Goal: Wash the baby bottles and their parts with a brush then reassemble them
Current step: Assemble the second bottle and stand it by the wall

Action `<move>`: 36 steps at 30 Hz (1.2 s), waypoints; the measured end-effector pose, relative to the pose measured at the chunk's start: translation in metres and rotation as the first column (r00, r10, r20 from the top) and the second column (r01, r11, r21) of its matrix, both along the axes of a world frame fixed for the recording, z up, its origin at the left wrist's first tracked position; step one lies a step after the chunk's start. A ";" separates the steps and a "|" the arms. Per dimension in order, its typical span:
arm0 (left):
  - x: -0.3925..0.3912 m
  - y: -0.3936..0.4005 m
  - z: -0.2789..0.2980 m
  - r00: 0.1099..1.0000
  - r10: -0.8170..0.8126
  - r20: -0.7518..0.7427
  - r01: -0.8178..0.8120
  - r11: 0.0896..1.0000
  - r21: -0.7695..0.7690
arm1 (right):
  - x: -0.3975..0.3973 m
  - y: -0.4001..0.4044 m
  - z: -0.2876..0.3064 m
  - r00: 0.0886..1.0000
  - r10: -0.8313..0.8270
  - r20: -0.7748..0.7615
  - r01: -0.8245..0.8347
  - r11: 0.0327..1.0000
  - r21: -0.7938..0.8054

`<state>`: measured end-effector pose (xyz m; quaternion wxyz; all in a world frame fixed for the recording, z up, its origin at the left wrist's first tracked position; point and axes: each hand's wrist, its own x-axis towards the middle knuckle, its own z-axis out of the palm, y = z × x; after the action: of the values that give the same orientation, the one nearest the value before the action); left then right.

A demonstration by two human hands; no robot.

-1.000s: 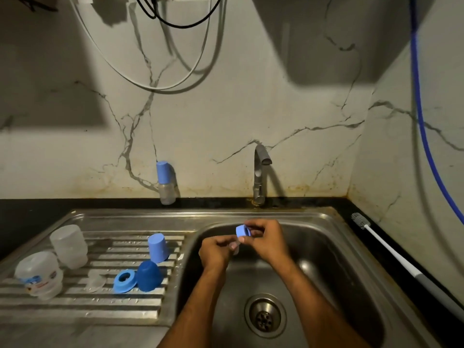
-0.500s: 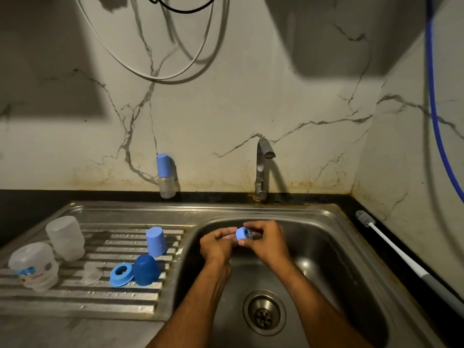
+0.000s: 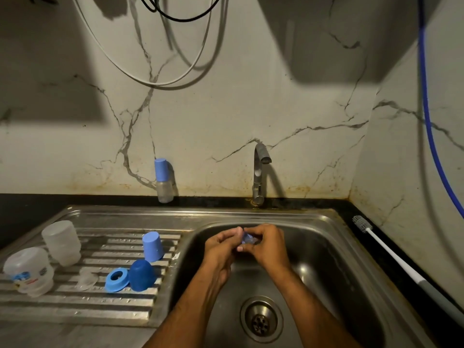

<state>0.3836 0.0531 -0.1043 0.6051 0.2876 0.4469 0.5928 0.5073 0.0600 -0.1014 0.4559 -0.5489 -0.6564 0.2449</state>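
Over the sink basin [image 3: 326, 259], my left hand [image 3: 221, 247] and my right hand [image 3: 268, 244] meet around a small blue bottle ring [image 3: 247, 238], which both pinch; most of it is hidden by fingers. On the drainboard [image 3: 75, 307] lie two clear upturned bottles [image 3: 61, 242] [image 3: 29, 271], a clear teat [image 3: 86, 280], a blue ring [image 3: 116, 280], a dark blue cap [image 3: 141, 275] and a light blue cap [image 3: 152, 246]. A small assembled bottle [image 3: 163, 180] with a blue cap stands against the wall. The bottle brush [image 3: 391, 254] lies on the right counter.
The tap [image 3: 259, 172] stands behind the basin, with no water visibly running. The drain [image 3: 261, 318] is near the basin's front. White and black cables [image 3: 175, 46] hang on the marble wall, and a blue hose [image 3: 431, 136] runs down the right wall.
Both hands have drawn closer together around the blue ring, which now shows less between the fingers. The view has shifted slightly.
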 end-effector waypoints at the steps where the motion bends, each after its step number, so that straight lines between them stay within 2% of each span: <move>1: 0.000 -0.001 0.000 1.000 -0.010 -0.001 0.010 1.000 0.010 | 0.000 -0.001 0.002 0.999 0.029 0.032 -0.029 1.000 0.007; 7: -0.009 0.002 0.000 1.000 0.014 -0.018 -0.015 1.000 -0.010 | 0.002 0.001 0.004 0.987 0.039 0.154 -0.051 0.996 0.075; 10: -0.004 0.001 0.003 1.000 -0.004 -0.029 0.004 1.000 0.003 | -0.001 -0.001 0.002 0.968 -0.027 0.251 -0.016 0.986 0.168; 13: 0.002 0.003 0.005 0.997 -0.015 -0.070 0.016 1.000 0.011 | -0.004 0.000 0.001 0.954 -0.104 0.280 0.028 0.964 0.264; 17: 0.006 0.002 0.009 0.996 0.001 -0.084 -0.002 1.000 -0.011 | -0.005 0.001 0.001 0.958 -0.168 0.231 0.097 0.952 0.291; 20: 0.007 0.002 0.009 0.993 0.013 -0.117 -0.018 0.999 -0.041 | -0.007 0.000 0.001 0.967 -0.215 0.138 0.168 0.943 0.289; 25: 0.010 0.006 0.009 0.996 0.077 0.050 -0.071 0.991 -0.116 | -0.010 0.003 0.002 0.961 -0.262 -0.087 0.272 0.955 0.120; 28: 0.007 0.006 0.007 0.984 0.113 0.137 -0.089 0.981 -0.171 | -0.010 0.004 0.002 0.967 -0.210 -0.142 0.214 0.977 0.010; 30: 0.005 0.004 0.006 0.980 0.113 0.164 -0.084 0.981 -0.175 | -0.011 0.002 0.005 0.979 -0.167 -0.117 0.171 0.985 0.026; 36: 0.002 0.002 0.003 0.990 0.021 0.141 -0.005 0.993 -0.119 | -0.006 0.001 0.005 0.974 -0.156 -0.165 0.159 0.987 0.003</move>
<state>0.3860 0.0554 -0.1016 0.6475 0.2054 0.4387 0.5883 0.5017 0.0610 -0.0962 0.5308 -0.5735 -0.5729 0.2473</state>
